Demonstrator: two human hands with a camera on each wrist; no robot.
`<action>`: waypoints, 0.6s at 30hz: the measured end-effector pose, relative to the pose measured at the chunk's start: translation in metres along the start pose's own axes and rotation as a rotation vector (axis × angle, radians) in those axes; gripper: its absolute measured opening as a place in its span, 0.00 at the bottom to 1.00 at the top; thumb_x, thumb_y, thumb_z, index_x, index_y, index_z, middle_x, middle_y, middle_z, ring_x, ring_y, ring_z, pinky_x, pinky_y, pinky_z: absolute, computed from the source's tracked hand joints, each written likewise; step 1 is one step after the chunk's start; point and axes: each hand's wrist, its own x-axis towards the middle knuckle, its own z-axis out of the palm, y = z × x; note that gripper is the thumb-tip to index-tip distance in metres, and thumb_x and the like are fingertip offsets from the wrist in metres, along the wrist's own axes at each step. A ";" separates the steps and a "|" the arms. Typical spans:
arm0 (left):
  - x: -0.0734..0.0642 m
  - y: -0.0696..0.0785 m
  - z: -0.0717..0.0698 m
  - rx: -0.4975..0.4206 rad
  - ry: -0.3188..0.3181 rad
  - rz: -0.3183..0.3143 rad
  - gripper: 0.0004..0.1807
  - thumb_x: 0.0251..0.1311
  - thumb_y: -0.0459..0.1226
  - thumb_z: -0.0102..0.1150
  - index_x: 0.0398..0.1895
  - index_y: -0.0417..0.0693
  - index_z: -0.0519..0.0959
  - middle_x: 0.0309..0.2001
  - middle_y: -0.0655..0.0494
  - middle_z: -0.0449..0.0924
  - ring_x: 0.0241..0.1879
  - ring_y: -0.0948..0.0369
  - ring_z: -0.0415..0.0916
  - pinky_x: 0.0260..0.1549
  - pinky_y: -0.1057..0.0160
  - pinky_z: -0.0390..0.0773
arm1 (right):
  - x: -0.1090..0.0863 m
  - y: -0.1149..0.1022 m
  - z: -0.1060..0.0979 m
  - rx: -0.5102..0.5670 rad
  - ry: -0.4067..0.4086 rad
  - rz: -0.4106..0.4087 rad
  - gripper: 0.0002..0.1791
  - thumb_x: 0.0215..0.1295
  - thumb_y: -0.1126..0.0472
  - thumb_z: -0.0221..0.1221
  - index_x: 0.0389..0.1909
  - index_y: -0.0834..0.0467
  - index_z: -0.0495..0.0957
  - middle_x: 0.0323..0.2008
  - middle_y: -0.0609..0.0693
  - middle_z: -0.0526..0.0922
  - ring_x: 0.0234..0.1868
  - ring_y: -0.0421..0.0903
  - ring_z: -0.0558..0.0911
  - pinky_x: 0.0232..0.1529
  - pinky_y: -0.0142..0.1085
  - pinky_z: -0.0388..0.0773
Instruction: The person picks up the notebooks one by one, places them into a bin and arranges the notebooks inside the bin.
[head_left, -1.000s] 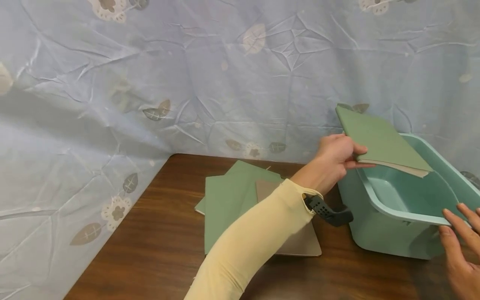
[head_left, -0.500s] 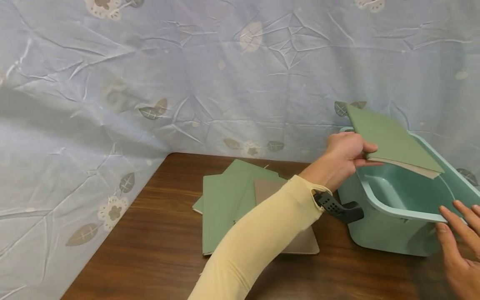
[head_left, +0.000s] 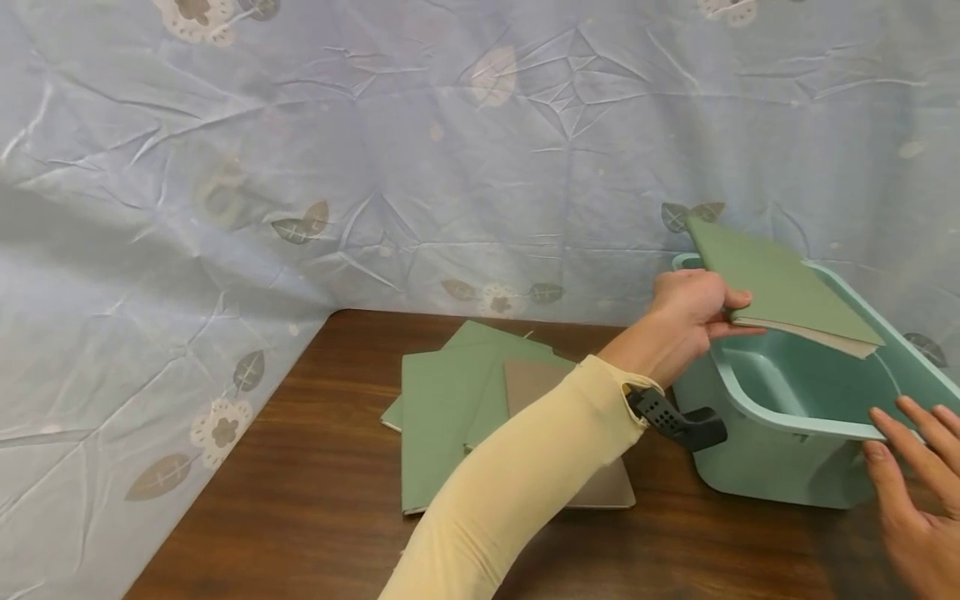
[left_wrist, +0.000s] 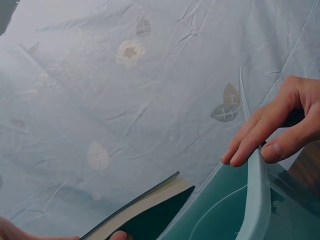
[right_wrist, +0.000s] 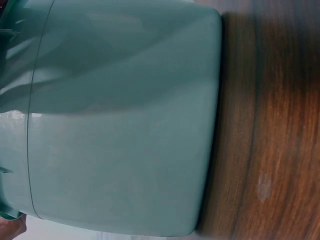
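My left hand (head_left: 693, 304) pinches a green notebook (head_left: 783, 287) by its near left edge, thumb on top and fingers underneath. Tilted, the notebook hangs over the opening of a teal plastic bin (head_left: 780, 467); its page edges show in the left wrist view. With fingers over the bin's near rim and thumb outside, my right hand (head_left: 918, 483) grips that rim, as the left wrist view also shows. On the table left of the bin lie overlapping green notebooks (head_left: 435, 425) and a brown notebook (head_left: 611, 483), partly hidden under my left forearm.
The bin stands on a dark wooden table (head_left: 315, 500), near a patterned grey-blue cloth (head_left: 420, 167) hung behind and to the left. In the right wrist view the bin's outer wall (right_wrist: 125, 130) fills most of the frame.
My left hand has carried the green notebook slightly to the right, further over the bin. My right hand stays at the rim. The view has shifted a little.
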 end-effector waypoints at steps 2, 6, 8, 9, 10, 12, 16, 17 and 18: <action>0.000 -0.001 -0.001 -0.005 0.000 0.000 0.18 0.50 0.12 0.57 0.40 0.37 0.81 0.31 0.36 0.81 0.40 0.37 0.84 0.40 0.36 0.83 | 0.001 -0.002 0.001 0.004 -0.016 0.003 0.18 0.70 0.59 0.59 0.56 0.63 0.80 0.67 0.37 0.71 0.75 0.50 0.62 0.78 0.38 0.50; 0.001 -0.003 -0.001 -0.004 0.006 0.006 0.18 0.50 0.12 0.57 0.39 0.38 0.81 0.31 0.37 0.82 0.40 0.38 0.84 0.40 0.35 0.83 | 0.000 -0.001 0.002 0.020 -0.020 -0.008 0.19 0.71 0.58 0.58 0.57 0.64 0.79 0.67 0.36 0.71 0.75 0.51 0.62 0.78 0.38 0.50; 0.001 -0.005 0.000 0.003 0.011 0.019 0.17 0.50 0.12 0.57 0.38 0.37 0.81 0.31 0.37 0.82 0.40 0.38 0.85 0.39 0.36 0.83 | 0.000 0.002 0.002 0.026 -0.015 -0.022 0.19 0.72 0.57 0.58 0.56 0.64 0.80 0.67 0.39 0.71 0.75 0.52 0.62 0.78 0.39 0.50; 0.001 -0.006 0.002 0.007 0.015 0.026 0.16 0.50 0.13 0.57 0.37 0.37 0.81 0.30 0.37 0.82 0.39 0.37 0.85 0.39 0.37 0.83 | 0.000 0.003 0.002 0.034 -0.013 -0.029 0.19 0.72 0.56 0.58 0.56 0.65 0.80 0.67 0.40 0.72 0.75 0.53 0.62 0.78 0.39 0.51; 0.001 -0.007 0.003 0.009 0.021 0.031 0.15 0.50 0.13 0.57 0.36 0.36 0.81 0.30 0.36 0.82 0.39 0.37 0.85 0.38 0.37 0.84 | 0.000 0.005 0.002 0.038 -0.010 -0.029 0.19 0.72 0.56 0.58 0.56 0.64 0.80 0.67 0.40 0.72 0.75 0.53 0.62 0.78 0.39 0.51; 0.001 -0.008 0.006 0.012 0.034 0.039 0.13 0.50 0.13 0.58 0.34 0.34 0.80 0.29 0.36 0.82 0.38 0.37 0.85 0.37 0.38 0.84 | 0.001 0.007 0.002 0.039 -0.014 -0.036 0.20 0.72 0.54 0.57 0.56 0.64 0.80 0.67 0.41 0.72 0.75 0.53 0.62 0.78 0.39 0.51; 0.003 -0.011 0.009 0.021 0.034 0.040 0.12 0.51 0.13 0.58 0.33 0.33 0.80 0.29 0.36 0.82 0.38 0.36 0.84 0.38 0.38 0.84 | 0.002 0.009 0.001 0.036 -0.018 -0.040 0.21 0.72 0.52 0.57 0.56 0.63 0.80 0.67 0.42 0.72 0.75 0.53 0.62 0.78 0.38 0.52; 0.004 -0.012 0.010 0.027 0.021 0.038 0.13 0.51 0.13 0.58 0.35 0.34 0.80 0.29 0.36 0.82 0.38 0.37 0.85 0.38 0.38 0.84 | 0.002 0.009 0.001 0.032 -0.020 -0.045 0.22 0.72 0.51 0.57 0.56 0.63 0.80 0.67 0.42 0.72 0.75 0.54 0.62 0.78 0.38 0.52; 0.004 -0.012 0.010 0.040 0.004 0.033 0.15 0.52 0.14 0.58 0.38 0.35 0.81 0.31 0.37 0.82 0.39 0.37 0.85 0.38 0.38 0.84 | 0.002 0.009 0.001 0.030 -0.024 -0.047 0.22 0.72 0.51 0.56 0.57 0.63 0.80 0.67 0.43 0.72 0.75 0.54 0.62 0.78 0.38 0.52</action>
